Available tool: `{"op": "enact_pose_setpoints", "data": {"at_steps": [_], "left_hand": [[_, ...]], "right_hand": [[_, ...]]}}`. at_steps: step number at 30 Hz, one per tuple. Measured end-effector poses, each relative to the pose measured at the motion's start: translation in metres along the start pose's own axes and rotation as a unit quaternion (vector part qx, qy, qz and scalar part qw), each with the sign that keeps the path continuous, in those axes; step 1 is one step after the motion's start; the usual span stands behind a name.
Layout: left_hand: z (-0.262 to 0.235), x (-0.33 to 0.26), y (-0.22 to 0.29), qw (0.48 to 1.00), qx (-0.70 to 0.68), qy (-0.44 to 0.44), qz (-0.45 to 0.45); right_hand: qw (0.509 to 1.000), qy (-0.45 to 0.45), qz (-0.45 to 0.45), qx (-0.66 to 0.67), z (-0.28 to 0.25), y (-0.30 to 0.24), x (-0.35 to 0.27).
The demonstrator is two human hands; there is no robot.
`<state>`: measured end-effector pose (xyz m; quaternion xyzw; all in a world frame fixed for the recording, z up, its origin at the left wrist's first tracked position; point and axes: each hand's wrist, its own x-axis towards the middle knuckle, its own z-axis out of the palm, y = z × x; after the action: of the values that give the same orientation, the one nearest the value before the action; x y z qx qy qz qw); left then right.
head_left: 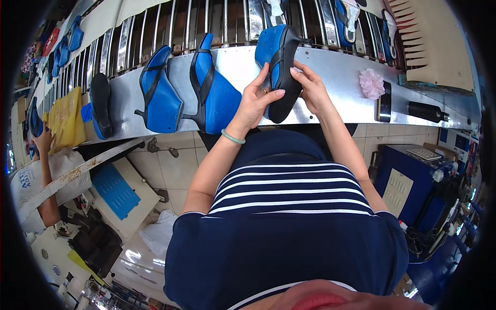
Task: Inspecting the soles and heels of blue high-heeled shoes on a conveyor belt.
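I hold a black heeled sandal [285, 72] on a blue shoe last over the metal ledge, its heel pointing away from me and its black sole turned to the right. My left hand [254, 101] grips the strap side, the thumb reaching across toward the sole. On the other side, my right hand [312, 89] presses its thumb and fingers against the sole. Two more blue lasts with black straps, a near one [213, 95] and one further left [159, 98], stand on the ledge left of my hands.
A dark sole [100, 101] on a blue last lies at the ledge's left end. Metal rollers [222, 23] run behind the ledge [336, 88]. To the right are a pink scrunchie [371, 83], a dark phone-like slab [384, 103] and a black bottle [426, 111]. A co-worker's hand [44, 140] is far left.
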<state>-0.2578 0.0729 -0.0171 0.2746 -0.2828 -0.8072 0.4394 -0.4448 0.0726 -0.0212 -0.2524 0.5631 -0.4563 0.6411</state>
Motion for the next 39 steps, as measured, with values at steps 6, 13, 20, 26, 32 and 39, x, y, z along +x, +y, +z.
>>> {"op": "enact_pose_setpoints", "data": {"at_steps": [6,13,20,26,32,39], "left_hand": [[0.005,0.002,-0.013,0.997,0.056,0.058,0.021],[0.001,0.002,-0.029,0.989,0.122,0.065,0.050],[0.012,-0.005,-0.022,0.844,0.503,0.057,0.177],[0.008,-0.005,-0.030,0.822,0.523,0.052,0.219],[0.009,-0.006,-0.029,0.832,0.505,0.058,0.223],[0.010,-0.007,-0.026,0.855,0.469,0.065,0.212]], "right_hand": [[1.000,0.001,0.001,-0.007,-0.001,0.002,0.001],[1.000,-0.005,-0.001,0.004,0.003,0.000,-0.002],[1.000,0.000,0.005,0.000,0.004,0.002,0.000],[1.000,-0.002,0.001,-0.010,0.006,0.000,-0.002],[1.000,-0.005,-0.002,-0.009,0.007,0.000,-0.001],[1.000,-0.003,0.003,-0.015,0.007,-0.001,-0.002]]}}
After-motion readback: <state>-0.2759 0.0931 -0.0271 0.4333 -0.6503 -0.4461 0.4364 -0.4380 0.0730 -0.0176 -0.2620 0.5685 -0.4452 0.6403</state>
